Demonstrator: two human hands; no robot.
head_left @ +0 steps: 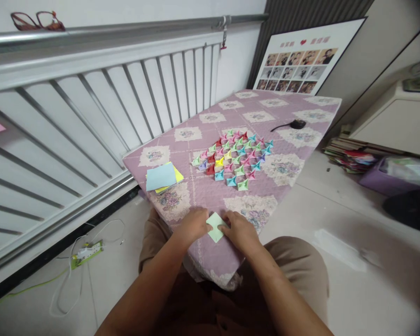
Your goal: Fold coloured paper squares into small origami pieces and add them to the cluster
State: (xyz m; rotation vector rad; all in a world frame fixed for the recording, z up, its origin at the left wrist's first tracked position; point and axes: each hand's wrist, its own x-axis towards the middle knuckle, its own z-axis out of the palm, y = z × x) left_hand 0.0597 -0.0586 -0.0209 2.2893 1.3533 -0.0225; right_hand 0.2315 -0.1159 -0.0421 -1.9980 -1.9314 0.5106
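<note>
A small pale green square of origami paper [216, 227] lies on the near corner of the table, turned like a diamond, with fold lines on it. My left hand [195, 224] grips its left corner, thumb on top. On the opposite corner my right hand [241, 228] is closed the same way, its thumb pressed on the paper. Beyond my hands, several rows of small folded paper pieces [236, 159] in green, pink, red, blue and yellow stand on the cloth. To the left rests a stack of paper sheets [161, 177], light blue on top and yellow beneath.
A purple flowered cloth covers the table [210, 182]. A black object with a cord [297, 124] lies toward its far right. The white radiator [108, 102] runs along the left side. On the floor are a power strip [87, 252] at left and a purple bin [385, 179] at right.
</note>
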